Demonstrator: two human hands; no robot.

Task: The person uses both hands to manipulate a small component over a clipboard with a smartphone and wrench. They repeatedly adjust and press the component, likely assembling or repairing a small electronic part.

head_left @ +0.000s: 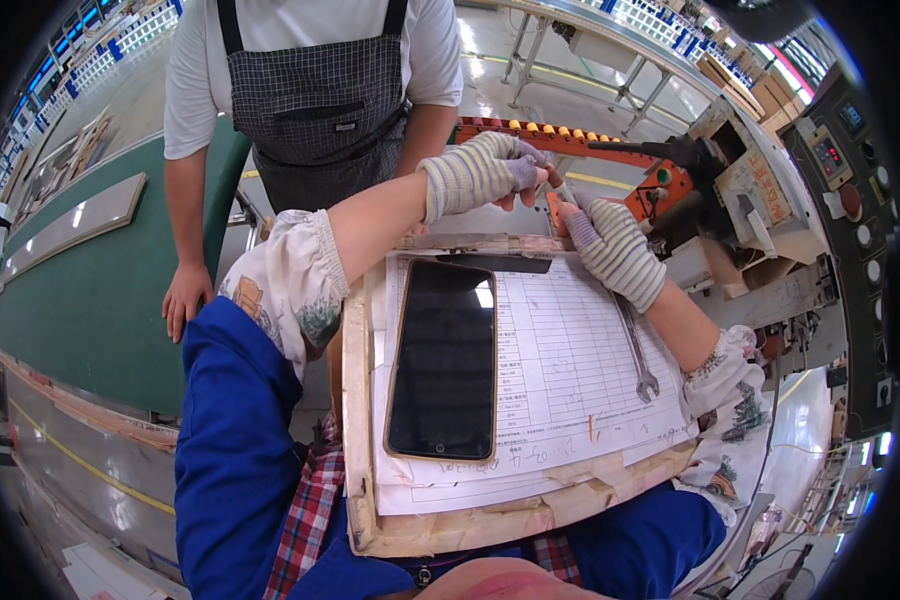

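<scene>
Both my hands wear striped knit gloves with bare fingertips and meet beyond the far edge of a wood-framed board [365, 470]. My left hand [485, 177] is closed, its fingertips pinched near a small, thin item whose kind I cannot make out. Close to its right, my right hand [615, 245] has its fingers bent around the same small item. On the board lie printed form sheets [560, 370] with handwriting. A black phone [442, 362] rests face up on the sheets at the left. An open-ended wrench [638, 352] lies beside my right wrist.
Across from me stands a person in a checked apron [315, 100], one hand on a green table [80, 290]. An orange roller conveyor [540, 135] runs behind my hands. At the right are a machine with a black lever [660, 150] and a dark control panel [860, 240].
</scene>
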